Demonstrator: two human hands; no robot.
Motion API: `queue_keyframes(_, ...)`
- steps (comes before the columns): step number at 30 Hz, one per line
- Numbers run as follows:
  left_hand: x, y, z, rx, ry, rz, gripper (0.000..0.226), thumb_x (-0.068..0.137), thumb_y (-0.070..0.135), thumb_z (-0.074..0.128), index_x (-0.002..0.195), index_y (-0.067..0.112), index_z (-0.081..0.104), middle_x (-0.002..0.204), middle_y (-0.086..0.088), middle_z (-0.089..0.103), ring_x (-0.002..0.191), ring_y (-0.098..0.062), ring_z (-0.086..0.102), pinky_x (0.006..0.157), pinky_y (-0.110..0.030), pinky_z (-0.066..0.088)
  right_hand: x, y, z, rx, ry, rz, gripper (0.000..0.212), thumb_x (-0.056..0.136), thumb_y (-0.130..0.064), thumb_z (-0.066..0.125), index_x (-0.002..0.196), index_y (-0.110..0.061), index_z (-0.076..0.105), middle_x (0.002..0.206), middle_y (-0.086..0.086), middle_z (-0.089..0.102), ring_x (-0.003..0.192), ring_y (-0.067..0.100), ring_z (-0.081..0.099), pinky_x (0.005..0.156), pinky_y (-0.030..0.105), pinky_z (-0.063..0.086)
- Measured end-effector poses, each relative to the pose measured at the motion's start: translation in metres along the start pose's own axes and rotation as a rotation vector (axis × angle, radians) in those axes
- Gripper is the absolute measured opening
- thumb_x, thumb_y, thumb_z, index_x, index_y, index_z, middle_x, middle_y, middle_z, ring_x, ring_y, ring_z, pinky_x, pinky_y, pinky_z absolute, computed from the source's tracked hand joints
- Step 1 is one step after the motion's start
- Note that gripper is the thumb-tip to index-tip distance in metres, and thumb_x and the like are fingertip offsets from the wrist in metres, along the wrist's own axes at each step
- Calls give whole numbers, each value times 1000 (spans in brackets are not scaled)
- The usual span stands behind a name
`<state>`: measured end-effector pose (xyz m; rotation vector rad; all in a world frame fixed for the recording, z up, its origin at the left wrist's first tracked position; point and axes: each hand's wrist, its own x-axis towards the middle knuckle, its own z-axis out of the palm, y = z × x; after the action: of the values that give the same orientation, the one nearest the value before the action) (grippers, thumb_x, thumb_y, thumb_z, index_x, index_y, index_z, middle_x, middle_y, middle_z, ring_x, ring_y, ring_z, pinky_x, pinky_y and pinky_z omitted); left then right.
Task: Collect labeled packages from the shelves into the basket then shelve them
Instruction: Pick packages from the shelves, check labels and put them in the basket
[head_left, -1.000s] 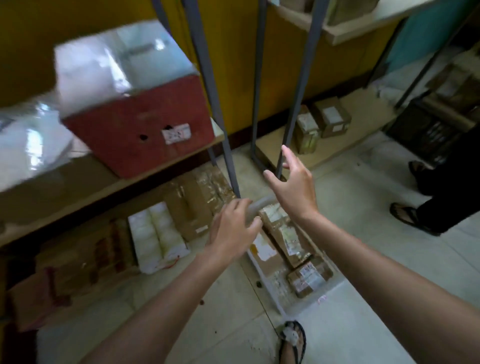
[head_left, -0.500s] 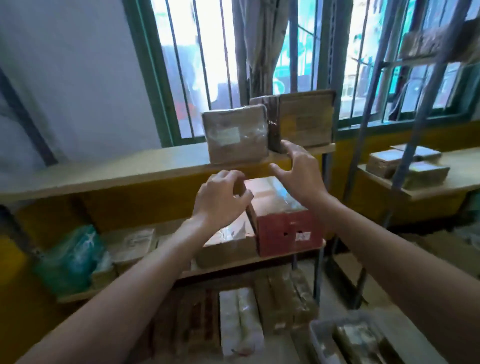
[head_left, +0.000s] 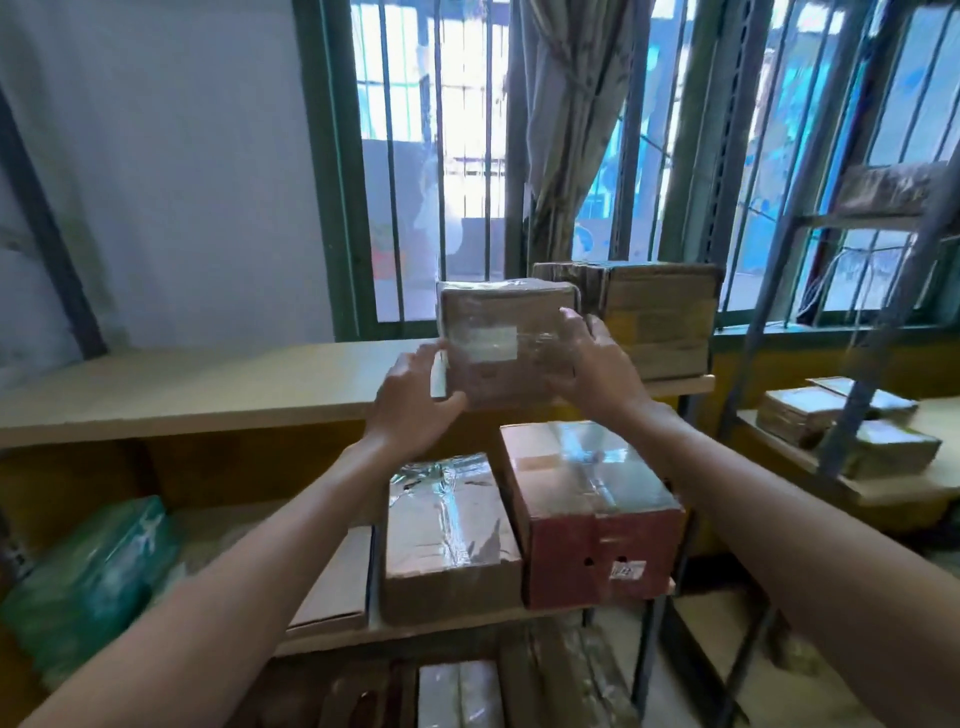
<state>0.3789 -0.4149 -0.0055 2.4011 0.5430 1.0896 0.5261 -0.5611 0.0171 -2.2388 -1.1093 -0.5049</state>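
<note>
- I see both hands on one package (head_left: 506, 332) on the top shelf (head_left: 197, 384): a cardboard cube under glossy clear wrap, with a pale rectangular label on its front face.
- Left hand (head_left: 410, 400) cups the lower left corner, fingers curled under the edge. Right hand (head_left: 592, 364) is pressed flat on the right side. Package clamped between them, base at the shelf's front edge; can't tell if it's lifted.
- Just behind, to the right: one bigger plain brown carton (head_left: 660, 317), matte.
- Middle shelf (head_left: 467, 623), four items: red box (head_left: 592, 514) with shiny taped top and small sticker, brown box (head_left: 449, 540) with crinkled tape, flat thin box (head_left: 337, 587), green plastic-wrapped bundle (head_left: 88, 571).
- Shelves are bare wooden boards on grey metal posts.
- Barred window (head_left: 447, 156) behind, green frame.
</note>
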Motion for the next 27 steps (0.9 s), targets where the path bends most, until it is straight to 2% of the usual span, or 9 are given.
queue_keyframes(3,24,-21,14,14,-75,-90,86,73,39,73,142,19,25,146,-10,37,128,-29,42,97,-40,43,25,9,21,165,5,16,83,80,-28,71,145,-27,19,143,17,35,119,36,52,94,47,51)
queue_keyframes(5,40,-39,20,22,-108,-103,93,72,38,75,143,20,19,148,-8,34,130,-28,39,98,-38,41,38,10,39,216,-6,-26,87,76,-29,74,143,-33,20,145,14,32,120,36,51,93,46,51)
queue_keyframes(10,65,-76,28,-105,-82,-142,86,70,33,77,137,28,23,134,-2,49,107,-15,51,68,-9,41,63,5,84,117,-53,-139,97,66,-27,82,144,-27,24,150,11,15,121,37,48,94,39,46)
queue_keyframes(12,76,-92,25,-29,-42,-143,85,71,25,75,139,25,24,138,-3,49,114,-22,52,74,-15,40,73,-1,96,150,-11,-135,100,62,-20,81,144,-25,24,146,16,17,124,38,43,96,37,44)
queue_keyframes(16,92,-118,14,1,-19,-105,87,69,23,77,140,24,27,136,-4,52,118,-26,51,80,-23,40,89,-12,115,132,21,-173,100,64,-14,77,146,-21,21,142,21,17,130,42,31,106,45,36)
queue_keyframes(19,102,-134,-2,-10,4,-77,84,68,22,79,138,22,33,134,-3,54,120,-26,49,87,-27,40,97,-24,118,161,31,-198,96,65,-16,80,145,-21,26,143,17,19,127,34,36,103,29,35)
queue_keyframes(21,113,-138,-17,-80,61,-47,80,66,20,81,134,22,39,132,-3,55,118,-24,50,88,-25,40,109,-38,106,227,53,-206,94,66,-20,82,143,-23,30,141,13,26,120,27,44,92,19,38)
queue_keyframes(24,137,-128,-45,-242,144,-10,84,61,21,84,134,23,40,133,1,51,112,-12,45,81,-6,34,136,-68,73,397,199,-210,81,70,-28,80,139,-17,39,133,10,46,110,20,52,88,31,52)
queue_keyframes(27,157,-112,-70,-496,158,54,95,58,29,83,138,31,31,130,16,44,118,-5,39,91,-21,38,155,-97,46,544,237,-173,76,73,-38,75,138,-24,38,129,-4,51,106,9,51,86,26,50)
